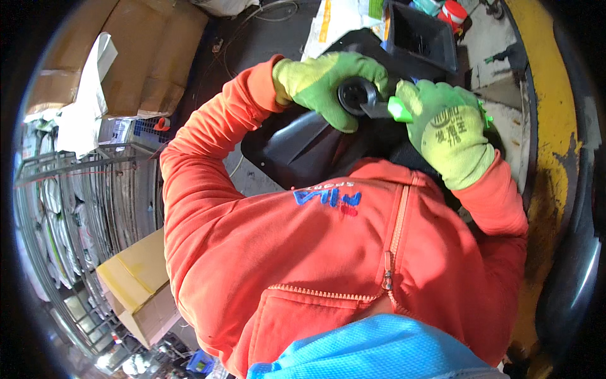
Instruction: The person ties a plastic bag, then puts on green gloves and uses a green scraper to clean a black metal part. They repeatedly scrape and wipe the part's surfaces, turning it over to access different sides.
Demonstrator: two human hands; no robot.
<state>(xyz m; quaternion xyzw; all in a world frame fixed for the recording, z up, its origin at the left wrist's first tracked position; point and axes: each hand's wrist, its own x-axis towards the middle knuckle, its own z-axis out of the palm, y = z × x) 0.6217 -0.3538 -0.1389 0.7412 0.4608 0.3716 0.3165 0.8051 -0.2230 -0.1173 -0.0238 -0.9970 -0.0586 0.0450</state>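
Both of my hands wear green and yellow work gloves and meet in front of my chest. My left hand [325,85] is closed around a round black plastic part [353,96] with a ring-shaped rim. In my right hand [449,126] is a green-handled knife [399,110], gripped near its front end. Its dark blade lies against the right side of the black part; exactly where the edge touches is hard to make out. Below the hands a black sheet [293,151] spreads over my lap. The glove fingers hide part of the round piece.
Beyond my hands stands a black crate [420,41], with a red and white container [451,12] beside it. A worn yellow beam [549,145] runs along the right. Large cardboard [154,60], a metal rack [120,196] and a cardboard box [142,271] occupy the left.
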